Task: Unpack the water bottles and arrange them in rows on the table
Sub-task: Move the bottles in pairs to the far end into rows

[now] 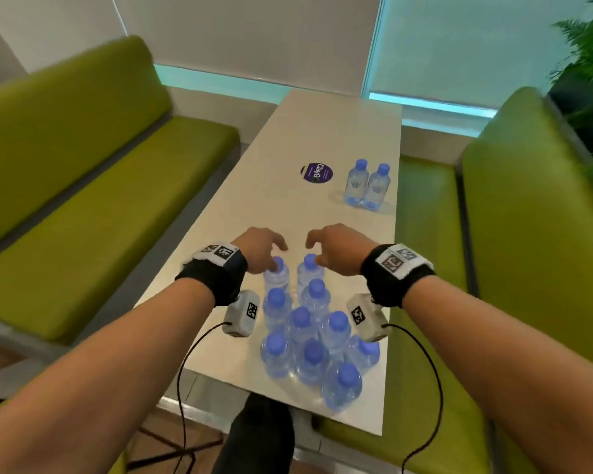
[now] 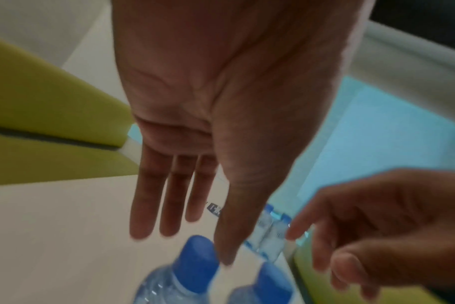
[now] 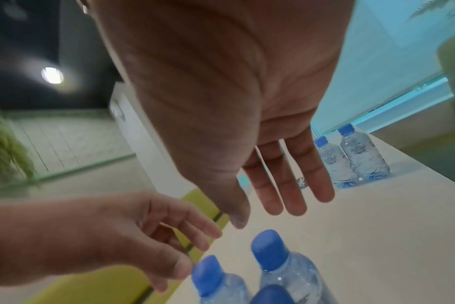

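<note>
Water bottles, small clear plastic ones with blue screw caps: a tight cluster (image 1: 308, 333) sits at the near end of the long pale table (image 1: 322, 131), roughly ten. I can't tell if shrink-wrap is left around them. Two more bottles (image 1: 365, 186) stand touching each other, well apart from the cluster, near the table's right edge, beside a round purple sticker (image 1: 317, 172).

Step, by my read: pick-up of the next pair from the cluster's far end. Left hand (image 1: 259, 249) is above the far-left bottle's cap (image 1: 277, 264), right hand (image 1: 336, 249) above the far-right bottle's cap (image 1: 310, 261). Both hands have fingers spread and loosely bent, nothing gripped. Whether either is touching a cap is not clear; the wrist views are blurred.

Next move probably needs: close around each neck or cap, lift straight up so neighbours don't tip, carry to the standing pair, set down in line to extend the row. Green bench seats (image 1: 93, 200) flank the table.
</note>
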The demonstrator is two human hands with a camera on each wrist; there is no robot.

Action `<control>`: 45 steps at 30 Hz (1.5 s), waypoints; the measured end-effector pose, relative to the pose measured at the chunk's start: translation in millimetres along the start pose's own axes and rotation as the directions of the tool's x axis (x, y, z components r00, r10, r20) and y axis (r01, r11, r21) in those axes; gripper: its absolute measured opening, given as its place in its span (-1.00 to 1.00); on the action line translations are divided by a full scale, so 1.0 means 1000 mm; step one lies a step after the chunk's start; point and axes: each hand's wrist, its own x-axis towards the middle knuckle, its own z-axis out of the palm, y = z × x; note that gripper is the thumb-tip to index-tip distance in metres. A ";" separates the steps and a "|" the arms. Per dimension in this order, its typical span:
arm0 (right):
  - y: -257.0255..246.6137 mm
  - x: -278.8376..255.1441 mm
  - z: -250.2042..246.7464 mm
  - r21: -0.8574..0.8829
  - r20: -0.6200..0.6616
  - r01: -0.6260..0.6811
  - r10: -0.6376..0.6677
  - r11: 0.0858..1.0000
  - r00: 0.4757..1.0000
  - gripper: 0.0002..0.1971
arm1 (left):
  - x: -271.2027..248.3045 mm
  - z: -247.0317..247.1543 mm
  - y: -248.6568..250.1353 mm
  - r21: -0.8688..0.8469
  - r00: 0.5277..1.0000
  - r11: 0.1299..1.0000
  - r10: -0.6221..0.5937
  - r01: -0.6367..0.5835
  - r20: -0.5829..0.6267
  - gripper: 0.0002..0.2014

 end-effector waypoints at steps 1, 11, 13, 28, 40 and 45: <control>0.002 0.014 0.003 -0.026 0.051 0.001 0.000 1.000 0.999 -0.62 | 0.009 0.002 -0.002 0.036 0.998 0.999 0.010 -0.012 0.063 -0.57; 0.005 0.046 0.024 -0.138 0.171 0.132 -0.107 0.982 0.979 -0.81 | 0.037 0.019 -0.023 0.147 0.968 0.962 0.213 -0.231 0.130 -0.70; 0.006 0.046 0.027 -0.135 0.141 0.136 -0.117 0.982 0.983 -0.83 | 0.039 0.016 -0.024 0.135 0.962 0.957 0.237 -0.255 0.134 -0.69; 0.095 0.159 -0.104 -0.084 -0.096 -0.115 0.107 0.990 0.990 -0.77 | 0.227 -0.111 0.000 0.110 0.965 0.959 0.262 -0.261 0.001 -0.65; 0.174 0.273 -0.091 -0.295 -0.127 -0.169 0.136 0.940 0.982 -0.80 | 0.373 -0.095 0.001 0.194 0.955 0.938 0.295 -0.288 -0.009 -0.61; 0.177 0.282 -0.091 -0.373 -0.108 -0.140 0.107 0.917 0.988 -0.79 | 0.381 -0.092 0.009 0.153 0.955 0.943 0.297 -0.294 0.006 -0.69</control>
